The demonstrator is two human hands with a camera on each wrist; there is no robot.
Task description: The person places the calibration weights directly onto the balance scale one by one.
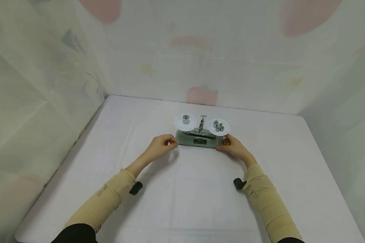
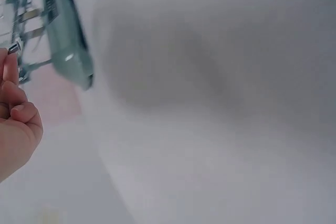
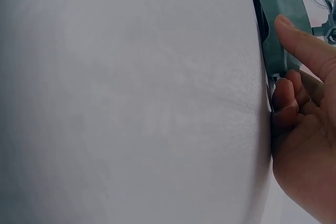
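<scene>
Left hand point(image 1: 162, 145) and right hand point(image 1: 234, 146) at either end of a green balance scale point(image 1: 199, 139); weights point(image 1: 219, 126) on both pans.

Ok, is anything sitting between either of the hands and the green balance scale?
Nothing visible. The right hand already touches the right end of the grey-green metal balance scale, thumb on its base. The left hand is at the left end with no object between; whether it touches is unclear.

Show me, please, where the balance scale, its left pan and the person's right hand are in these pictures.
balance scale point(image 1: 199, 141), head view, front of its green base.
left pan point(image 1: 180, 123), head view, bare white rim.
right hand point(image 1: 235, 147), head view, back of the hand.
</scene>
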